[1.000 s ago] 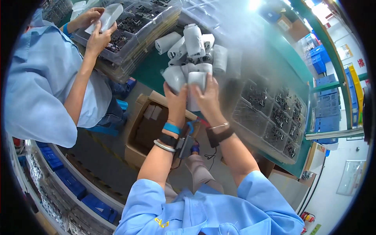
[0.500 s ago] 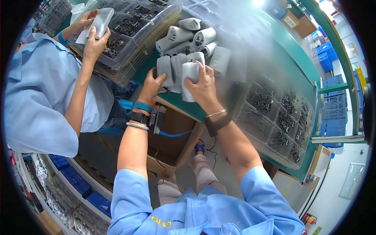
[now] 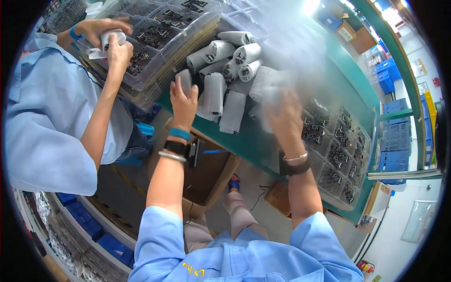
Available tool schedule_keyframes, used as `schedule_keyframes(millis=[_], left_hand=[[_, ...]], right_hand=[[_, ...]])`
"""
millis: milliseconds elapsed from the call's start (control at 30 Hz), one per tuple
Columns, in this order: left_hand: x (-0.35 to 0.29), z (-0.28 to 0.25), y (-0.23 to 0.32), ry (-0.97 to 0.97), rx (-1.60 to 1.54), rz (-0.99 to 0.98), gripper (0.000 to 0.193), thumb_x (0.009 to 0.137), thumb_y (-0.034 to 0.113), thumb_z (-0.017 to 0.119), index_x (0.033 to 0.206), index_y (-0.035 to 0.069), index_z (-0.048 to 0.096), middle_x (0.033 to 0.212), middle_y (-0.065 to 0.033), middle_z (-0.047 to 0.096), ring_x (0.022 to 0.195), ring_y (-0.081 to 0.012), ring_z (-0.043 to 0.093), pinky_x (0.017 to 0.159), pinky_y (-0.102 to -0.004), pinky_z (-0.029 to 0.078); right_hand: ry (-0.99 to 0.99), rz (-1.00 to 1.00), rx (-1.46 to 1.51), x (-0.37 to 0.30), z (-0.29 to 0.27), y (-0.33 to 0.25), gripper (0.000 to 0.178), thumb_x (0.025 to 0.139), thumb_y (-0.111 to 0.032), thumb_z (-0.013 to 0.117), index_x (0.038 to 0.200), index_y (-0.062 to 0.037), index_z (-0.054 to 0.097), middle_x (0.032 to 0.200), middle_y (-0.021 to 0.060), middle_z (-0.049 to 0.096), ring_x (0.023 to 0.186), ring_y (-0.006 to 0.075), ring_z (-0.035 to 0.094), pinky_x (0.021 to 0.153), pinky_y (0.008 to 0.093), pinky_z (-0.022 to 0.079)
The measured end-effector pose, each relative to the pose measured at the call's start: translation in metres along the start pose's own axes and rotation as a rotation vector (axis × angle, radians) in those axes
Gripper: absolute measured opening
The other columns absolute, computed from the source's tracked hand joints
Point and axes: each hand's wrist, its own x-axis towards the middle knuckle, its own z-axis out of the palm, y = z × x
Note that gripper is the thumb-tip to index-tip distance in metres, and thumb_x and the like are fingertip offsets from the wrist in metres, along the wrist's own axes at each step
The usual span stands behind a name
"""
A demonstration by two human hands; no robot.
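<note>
The likeliest trouble is a roll going over the near edge of the green table (image 3: 249, 142). The white rolls (image 3: 232, 112) lie in a loose pile at the middle of it, the nearest ones close to that edge, and the open cardboard box (image 3: 221, 181) sits below. A careless nudge from either hand could tip one off, and a wrap with a loose end could open and spill the small dark parts that show at some roll ends. The right forearm also passes close to the parts tray (image 3: 326, 162) and could knock it.

The left hand (image 3: 184, 101) has fingers and thumb closed around one roll (image 3: 183, 77) at the pile's left. The right hand (image 3: 285, 117), right of the pile, is so blurred and hazy that I cannot tell whether its fingers grip anything.

Counting: about twelve rolls, perhaps more where the haze hides the right side; one more roll (image 3: 107, 41) in a co-worker's two hands (image 3: 121, 54) at far left; one parts tray on the right; one stack of trays (image 3: 176, 58) on the left; one open cardboard box, and one smaller brown box (image 3: 278, 197) to its right.
</note>
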Motion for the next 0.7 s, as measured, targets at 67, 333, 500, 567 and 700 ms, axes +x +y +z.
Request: schedule_keyframes(millis=[67, 333, 500, 567, 700], left_hand=[[-0.012, -0.002, 0.001, -0.137, 0.031, 0.08, 0.054, 0.09, 0.032, 0.057, 0.133, 0.0, 0.045, 0.135, -0.0257, 0.043, 0.127, -0.0419, 0.038, 0.105, -0.0455, 0.034], [-0.016, 0.004, 0.036, -0.39, 0.075, 0.095, 0.057, 0.087, 0.042, 0.057, 0.133, 0.01, 0.049, 0.143, -0.0201, 0.036, 0.136, -0.0391, 0.027, 0.108, -0.0514, 0.029], [-0.011, -0.012, 0.035, -0.496, 0.131, 0.021, 0.061, 0.085, 0.047, 0.056, 0.134, 0.012, 0.048, 0.146, -0.0181, 0.031, 0.139, -0.0339, 0.021, 0.108, -0.0554, 0.027], [-0.011, -0.016, 0.039, -0.447, 0.102, 0.025, 0.06, 0.085, 0.045, 0.057, 0.134, 0.012, 0.048, 0.145, -0.0179, 0.033, 0.138, -0.0346, 0.023, 0.107, -0.0541, 0.027], [-0.018, -0.044, 0.04, -0.302, 0.014, 0.062, 0.052, 0.086, 0.036, 0.059, 0.131, 0.011, 0.05, 0.14, -0.0175, 0.04, 0.133, -0.0365, 0.032, 0.106, -0.0494, 0.031]], right_hand=[[-0.061, -0.008, -0.069, -0.002, 0.008, -0.001, 0.06, 0.078, -0.033, 0.068, 0.128, -0.0061, 0.048, 0.132, 0.0204, 0.044, 0.114, 0.0383, 0.048, 0.093, 0.0454, 0.044], [-0.217, -0.037, -0.137, -0.012, -0.004, -0.007, 0.053, 0.079, -0.033, 0.066, 0.126, -0.0129, 0.051, 0.126, 0.0161, 0.05, 0.114, 0.0385, 0.049, 0.087, 0.0484, 0.046], [-0.322, -0.082, -0.142, -0.024, 0.007, -0.023, 0.046, 0.081, -0.033, 0.065, 0.121, -0.0135, 0.056, 0.118, 0.0119, 0.055, 0.111, 0.0339, 0.051, 0.087, 0.0473, 0.044], [-0.414, -0.075, -0.168, -0.021, 0.013, -0.023, 0.045, 0.081, -0.032, 0.066, 0.121, -0.0138, 0.057, 0.116, 0.0103, 0.056, 0.111, 0.032, 0.051, 0.089, 0.0464, 0.043], [-0.385, -0.068, -0.193, -0.016, 0.019, -0.019, 0.039, 0.081, -0.031, 0.065, 0.116, -0.0143, 0.059, 0.108, 0.0092, 0.06, 0.108, 0.0316, 0.053, 0.086, 0.0453, 0.045]])
